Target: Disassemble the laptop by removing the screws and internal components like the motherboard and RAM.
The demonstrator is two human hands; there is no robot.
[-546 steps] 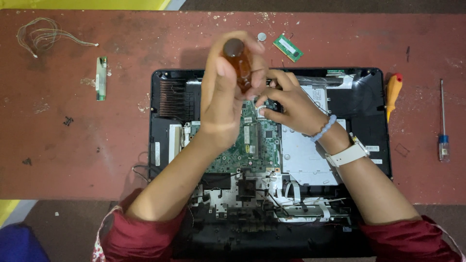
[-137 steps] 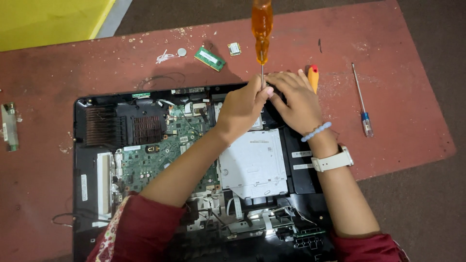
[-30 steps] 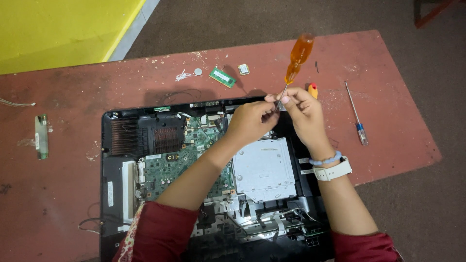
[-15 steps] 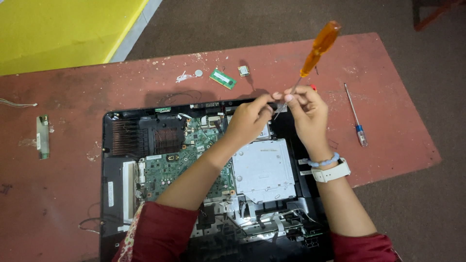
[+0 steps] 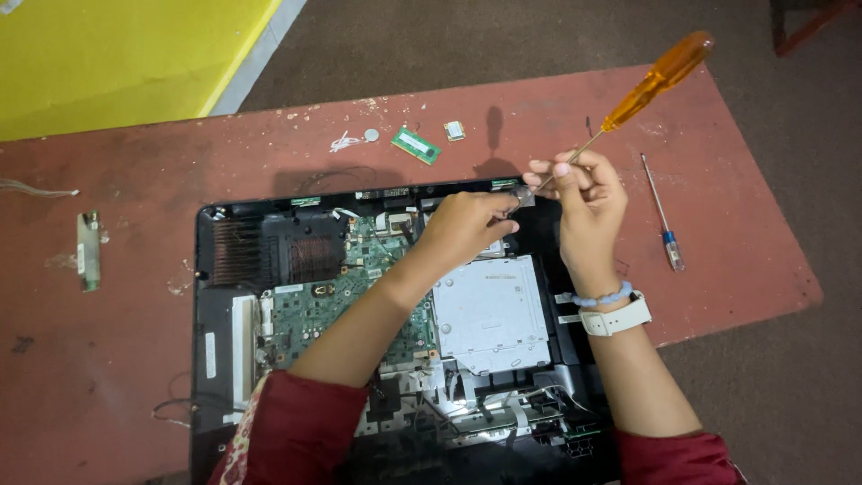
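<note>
Right hand (image 5: 584, 193) grips a long amber-handled screwdriver (image 5: 642, 90), tilted; left hand's (image 5: 467, 224) fingers pinch its tip, steadying it above the opened black computer chassis (image 5: 215, 296), near its far edge.

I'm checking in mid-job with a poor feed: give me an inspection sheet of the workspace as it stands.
Surface: worn red table, scuffed, with pale crumbs near its far edge.
Job's things: opened black computer chassis lying flat, green circuit board, heatsink fins and silver drive cage exposed; orange-handled screwdriver, tilted, tip at the chassis's far edge.
Clutter: green memory module, small square chip, coin cell, blue-handled screwdriver, narrow board strip.
Hands: right hand holds the screwdriver shaft; left hand pinches something small at its tip.
Cables: thin black wire by the chassis; pale cable at far left.
Surroundings: brown floor, yellow surface.
</note>
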